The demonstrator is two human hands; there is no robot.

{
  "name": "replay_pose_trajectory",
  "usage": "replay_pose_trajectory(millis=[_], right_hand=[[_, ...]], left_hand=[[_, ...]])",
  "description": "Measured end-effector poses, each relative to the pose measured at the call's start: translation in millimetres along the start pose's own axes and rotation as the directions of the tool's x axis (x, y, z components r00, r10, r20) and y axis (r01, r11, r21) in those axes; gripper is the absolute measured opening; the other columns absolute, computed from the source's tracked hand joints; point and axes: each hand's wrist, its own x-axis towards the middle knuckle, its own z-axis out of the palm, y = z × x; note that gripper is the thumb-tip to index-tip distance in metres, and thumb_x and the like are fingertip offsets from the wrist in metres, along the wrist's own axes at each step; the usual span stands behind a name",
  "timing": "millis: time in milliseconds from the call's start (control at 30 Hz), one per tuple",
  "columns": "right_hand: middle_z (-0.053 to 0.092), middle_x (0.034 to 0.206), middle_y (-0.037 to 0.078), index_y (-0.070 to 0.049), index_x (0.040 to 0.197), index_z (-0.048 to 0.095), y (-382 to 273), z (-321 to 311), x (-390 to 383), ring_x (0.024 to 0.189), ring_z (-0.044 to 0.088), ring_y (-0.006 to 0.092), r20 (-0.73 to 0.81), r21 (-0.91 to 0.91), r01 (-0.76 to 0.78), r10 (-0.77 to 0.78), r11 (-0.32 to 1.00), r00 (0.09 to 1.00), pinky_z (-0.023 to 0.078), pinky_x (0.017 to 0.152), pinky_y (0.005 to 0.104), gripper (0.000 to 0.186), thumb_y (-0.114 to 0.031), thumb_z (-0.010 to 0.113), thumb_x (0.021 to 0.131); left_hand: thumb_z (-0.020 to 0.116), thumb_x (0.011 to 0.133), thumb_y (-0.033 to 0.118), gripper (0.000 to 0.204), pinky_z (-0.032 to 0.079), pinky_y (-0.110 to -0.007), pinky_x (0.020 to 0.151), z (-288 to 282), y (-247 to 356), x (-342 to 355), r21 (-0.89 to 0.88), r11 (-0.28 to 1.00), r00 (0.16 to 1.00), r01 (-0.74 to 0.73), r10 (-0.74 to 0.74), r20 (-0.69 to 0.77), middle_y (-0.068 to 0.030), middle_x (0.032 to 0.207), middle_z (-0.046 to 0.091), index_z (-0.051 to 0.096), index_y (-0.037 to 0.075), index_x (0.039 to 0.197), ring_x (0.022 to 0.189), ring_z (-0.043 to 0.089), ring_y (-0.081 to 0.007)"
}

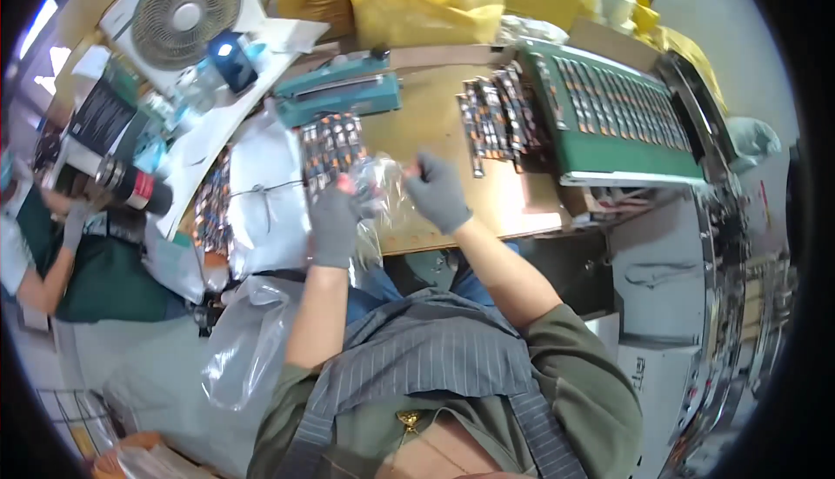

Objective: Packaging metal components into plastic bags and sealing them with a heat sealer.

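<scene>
My left hand point(335, 225), in a grey glove with bare fingertips, is closed on a crumpled clear plastic bag point(381, 185) above the table's near edge. Opposite it, my right hand point(439, 194), gloved the same way, has its fingers curled together at the bag's right side. The bag's contents, if any, cannot be made out. Just beyond my left hand lies a bundle of slim dark strips with orange and silver marks point(332, 144). A stack of white plastic bags point(265, 196), bound with a dark cord, lies to its left.
A teal bag sealer point(339, 92) stands at the back of the brown table point(417, 118). More strips point(496, 118) are piled at right, beside a green conveyor point(622, 144) carrying rows of them. Yellow sacks point(426, 1) line the back. A co-worker's hand point(76, 222) shows at far left.
</scene>
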Motion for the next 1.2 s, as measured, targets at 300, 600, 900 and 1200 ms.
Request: replay_pose_trajectory(millis=[300,600,900,1200], right_hand=[[0.058,0.085,0.006,-0.002,0.097,0.054,69,-37,-24,0.073,0.055,0.0163,0.234,0.076,-0.255,0.231,0.964,0.944,0.046,0.064,0.0282,0.044,-0.036,0.072,0.076],[0.059,0.092,0.013,-0.003,0.087,0.051,107,50,-52,0.080,0.059,0.0223,0.216,-0.186,0.075,-0.034,0.980,0.976,0.048,0.069,0.0309,0.026,-0.025,0.065,0.083],[0.048,0.070,-0.002,-0.013,0.080,0.045,16,13,-11,0.054,0.044,0.0060,0.204,0.506,-0.300,0.225,0.809,0.953,0.033,0.047,0.0183,0.025,-0.009,0.070,0.078],[0.057,0.074,-0.004,-0.009,0.098,0.058,20,-63,-53,0.066,0.052,0.0069,0.364,0.591,-0.650,0.562,0.477,0.743,0.042,0.061,0.0211,0.030,-0.036,0.061,0.086]], left_hand=[[0.057,0.089,0.020,0.040,0.044,-0.024,0.051,-7,49,26,-0.331,0.943,0.999,-0.037,0.039,-0.001,0.0009,0.066,0.052,0.048,0.008,0.126,0.052,0.050,-0.0089],[0.056,0.086,0.011,0.024,0.046,-0.030,0.081,-51,61,-39,0.738,0.627,0.728,-0.250,0.624,-0.285,-0.0104,0.096,0.064,0.061,0.002,0.107,0.091,0.060,-0.0163],[0.060,0.079,0.015,0.019,0.045,-0.029,0.060,-16,-7,-36,0.635,0.732,0.970,-0.245,0.181,0.165,-0.0080,0.070,0.063,0.065,-0.002,0.085,0.065,0.054,-0.0105],[0.061,0.085,0.012,0.015,0.032,-0.021,0.053,24,-18,-2,0.535,0.813,0.972,-0.228,0.157,0.176,0.0050,0.064,0.051,0.062,-0.002,0.078,0.060,0.041,-0.0034]])
